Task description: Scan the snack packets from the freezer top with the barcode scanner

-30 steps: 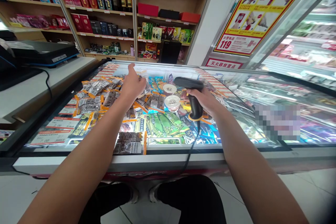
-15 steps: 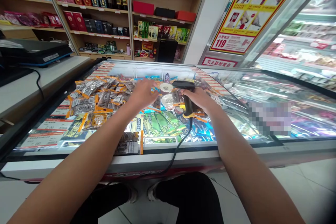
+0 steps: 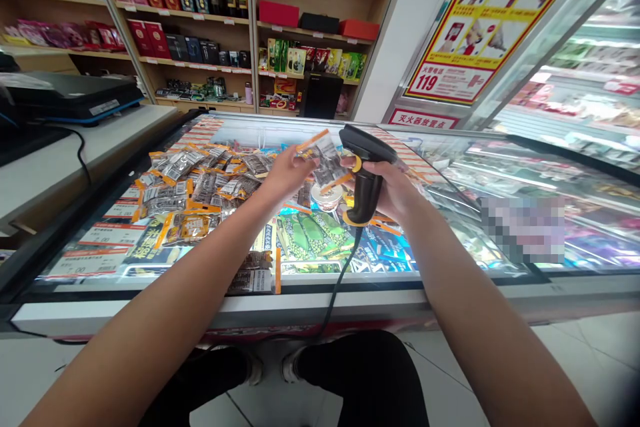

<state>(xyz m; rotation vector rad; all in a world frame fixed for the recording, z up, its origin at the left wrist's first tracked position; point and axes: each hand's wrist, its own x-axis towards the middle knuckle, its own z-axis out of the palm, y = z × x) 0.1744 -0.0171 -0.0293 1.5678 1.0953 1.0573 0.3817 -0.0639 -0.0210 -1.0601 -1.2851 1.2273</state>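
In the head view, my left hand (image 3: 290, 172) is closed on a small snack packet (image 3: 327, 159) with orange ends and a clear, dark-filled middle, raised above the freezer's glass lid. My right hand (image 3: 393, 188) grips a black and yellow barcode scanner (image 3: 367, 177) by its handle. Its fingertips reach to the packet's right edge; whether they touch it I cannot tell. The scanner's cable (image 3: 345, 270) runs down over the freezer's front edge. Left of my left hand, a heap of similar packets (image 3: 200, 177) covers the glass. Another packet (image 3: 255, 273) lies near the front edge, partly behind my left forearm.
Under the glass lie green ice-cream packs (image 3: 313, 233) and a round tub (image 3: 327, 197). A scale (image 3: 75, 97) stands on the counter at left. Shelves with bottles and boxes (image 3: 280, 13) rise behind, and another glass-topped freezer section (image 3: 500, 173) extends to the right.
My left hand, open over the glass before, has closed on a packet that was by my right hand. The scanner has risen and tilted, its head now slanting down to the right.
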